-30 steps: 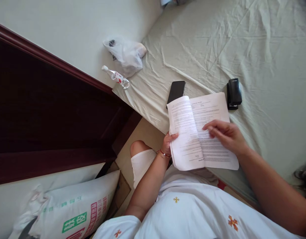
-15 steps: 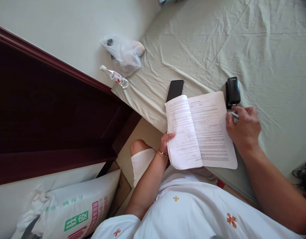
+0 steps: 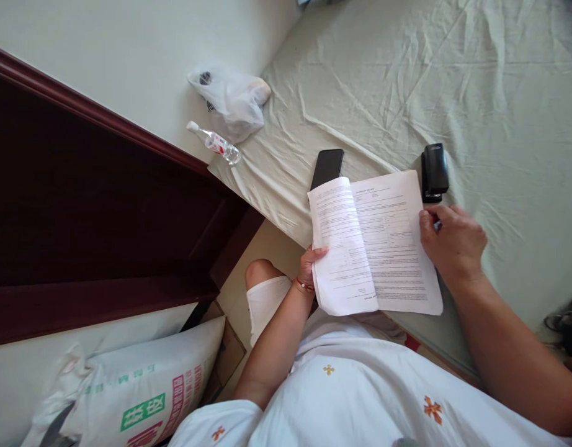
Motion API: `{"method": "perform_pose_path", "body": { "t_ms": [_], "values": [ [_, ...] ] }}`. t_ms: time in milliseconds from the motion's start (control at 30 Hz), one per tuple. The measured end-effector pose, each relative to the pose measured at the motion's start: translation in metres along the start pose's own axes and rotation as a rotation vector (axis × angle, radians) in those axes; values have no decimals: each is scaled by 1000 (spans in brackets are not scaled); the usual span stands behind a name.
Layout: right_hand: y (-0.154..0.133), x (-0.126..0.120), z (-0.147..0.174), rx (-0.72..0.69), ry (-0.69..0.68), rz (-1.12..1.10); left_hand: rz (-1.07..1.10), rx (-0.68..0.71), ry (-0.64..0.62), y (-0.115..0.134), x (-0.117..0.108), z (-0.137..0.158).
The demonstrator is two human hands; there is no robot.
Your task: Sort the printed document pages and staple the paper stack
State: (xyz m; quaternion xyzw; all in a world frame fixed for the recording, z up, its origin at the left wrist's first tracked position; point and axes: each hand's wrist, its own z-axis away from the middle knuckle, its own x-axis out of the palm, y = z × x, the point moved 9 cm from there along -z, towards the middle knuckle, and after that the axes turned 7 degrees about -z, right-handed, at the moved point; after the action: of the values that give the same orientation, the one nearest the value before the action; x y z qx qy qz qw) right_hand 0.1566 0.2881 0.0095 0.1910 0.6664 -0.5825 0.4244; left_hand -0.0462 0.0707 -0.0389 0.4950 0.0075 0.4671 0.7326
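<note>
A bed (image 3: 453,81) with a creased pale green sheet fills the upper right, and a dark wooden frame (image 3: 81,205) runs along its left side against a light wall. At the lower left a large woven sack (image 3: 137,397) with green and pink print stands closed, so what is in it cannot be seen.

At the near edge of the bed lie the printed papers (image 3: 383,242), a stack opened like a booklet with the left leaf curled up. The left hand (image 3: 309,267) holds that curled leaf at its left edge, fingers closed around the paper with the thumb on top. The right hand (image 3: 453,242) rests at the right edge of the flat page, its fingers curled shut around a small thin object that is too hidden to name.

A thin plastic bag (image 3: 230,96) sits at the bed's far left corner, bunched up with a pale lump and dark print showing through. Just beside it a small clear bottle (image 3: 214,143) with a white cap lies on its side. A black phone (image 3: 327,167) lies face up, its near end under the papers. A black stapler (image 3: 434,171) stands just beyond the right hand, apart from it.
</note>
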Motion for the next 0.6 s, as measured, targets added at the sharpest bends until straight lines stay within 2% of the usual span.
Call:
{"method": "perform_pose_path", "body": {
  "t_ms": [367,600],
  "values": [
    [5,-1,-3,-26,65,-171,-31,-5,4,0,-2,0],
    [3,6,-3,-142,64,-228,-44,12,-7,-1,-5,-2]
  ]
}}
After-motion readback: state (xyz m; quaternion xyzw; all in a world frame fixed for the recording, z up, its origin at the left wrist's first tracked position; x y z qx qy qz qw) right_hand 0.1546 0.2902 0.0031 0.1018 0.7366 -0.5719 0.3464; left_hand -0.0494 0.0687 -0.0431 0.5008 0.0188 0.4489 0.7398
